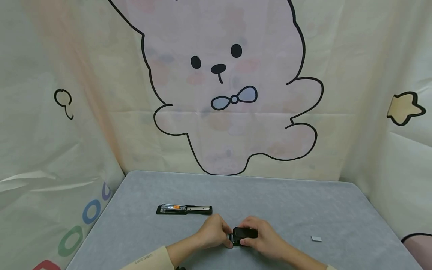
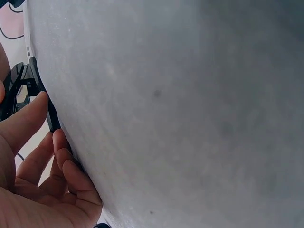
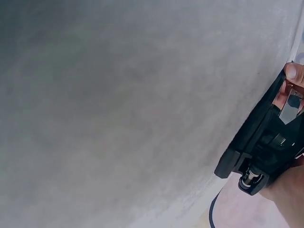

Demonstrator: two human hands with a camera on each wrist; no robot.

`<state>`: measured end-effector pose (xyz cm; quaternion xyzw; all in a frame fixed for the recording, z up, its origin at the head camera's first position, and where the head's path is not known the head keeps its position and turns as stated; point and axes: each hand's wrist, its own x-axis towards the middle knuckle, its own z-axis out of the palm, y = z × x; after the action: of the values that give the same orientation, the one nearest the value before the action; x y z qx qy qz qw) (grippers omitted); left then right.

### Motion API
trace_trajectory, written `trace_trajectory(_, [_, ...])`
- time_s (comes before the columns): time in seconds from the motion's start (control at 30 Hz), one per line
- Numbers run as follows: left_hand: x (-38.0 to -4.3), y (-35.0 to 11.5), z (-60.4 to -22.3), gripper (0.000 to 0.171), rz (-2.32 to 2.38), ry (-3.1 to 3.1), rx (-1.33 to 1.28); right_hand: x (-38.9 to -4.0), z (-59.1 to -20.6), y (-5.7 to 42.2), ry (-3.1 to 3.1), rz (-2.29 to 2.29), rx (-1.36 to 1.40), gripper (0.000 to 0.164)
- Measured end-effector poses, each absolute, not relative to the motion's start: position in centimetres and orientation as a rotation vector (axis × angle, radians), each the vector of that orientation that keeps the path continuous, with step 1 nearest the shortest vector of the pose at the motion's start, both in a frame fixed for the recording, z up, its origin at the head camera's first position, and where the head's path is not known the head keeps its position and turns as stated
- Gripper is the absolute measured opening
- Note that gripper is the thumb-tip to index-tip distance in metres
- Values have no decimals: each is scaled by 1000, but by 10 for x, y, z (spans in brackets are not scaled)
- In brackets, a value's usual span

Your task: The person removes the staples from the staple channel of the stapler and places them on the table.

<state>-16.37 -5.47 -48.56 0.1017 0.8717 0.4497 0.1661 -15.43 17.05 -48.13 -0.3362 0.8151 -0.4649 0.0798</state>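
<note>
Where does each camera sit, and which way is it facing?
Head: worn on the head, looking forward and down at the grey table; both hands meet on a small black device.
Left wrist: close over the table, showing the left hand.
Right wrist: close over the table, showing a fingertip on the device.
All three views share the black device and the table.

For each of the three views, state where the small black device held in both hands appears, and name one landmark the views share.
Head: the small black device sits low at centre, between both hands.
Left wrist: only a thin black edge at the left side, by the fingertips.
Right wrist: at the lower right, held at the frame edge.
Shared landmark: the grey table.
</note>
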Motion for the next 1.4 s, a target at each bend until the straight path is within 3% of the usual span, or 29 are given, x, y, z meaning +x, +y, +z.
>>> trace_trajectory(1.4, [-164,-53,-478,24,1242,2480,279,-148,-449,203,2506,-1377,-813,28])
